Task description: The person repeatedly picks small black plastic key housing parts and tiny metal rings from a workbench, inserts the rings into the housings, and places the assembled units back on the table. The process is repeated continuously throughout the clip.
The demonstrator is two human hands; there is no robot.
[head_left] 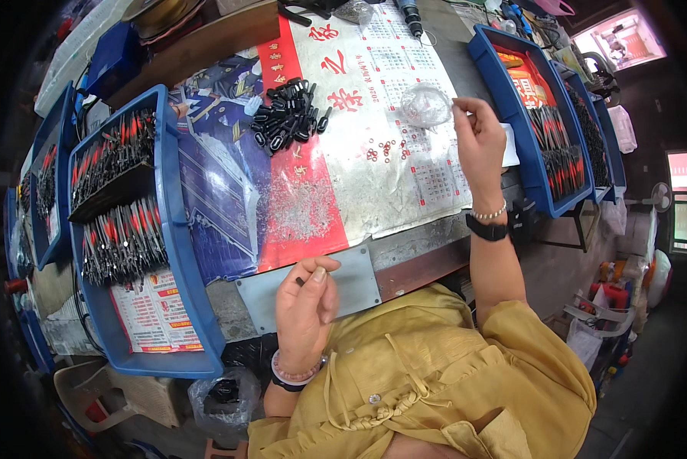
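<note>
Dotting papered worktop (355, 195): red rings (386, 151), perhaps

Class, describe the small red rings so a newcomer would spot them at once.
Find the big printed sheet with the broad red band. On its white part, look below and left of the clear plastic by the right hand. The small red rings lie scattered there, far smaller than the heaped black pieces.

Beige plastic chair (146, 392) is just chilling lower left, and a white fan (662, 197) is showing up far right, beside a bright opening (683, 200).
</note>
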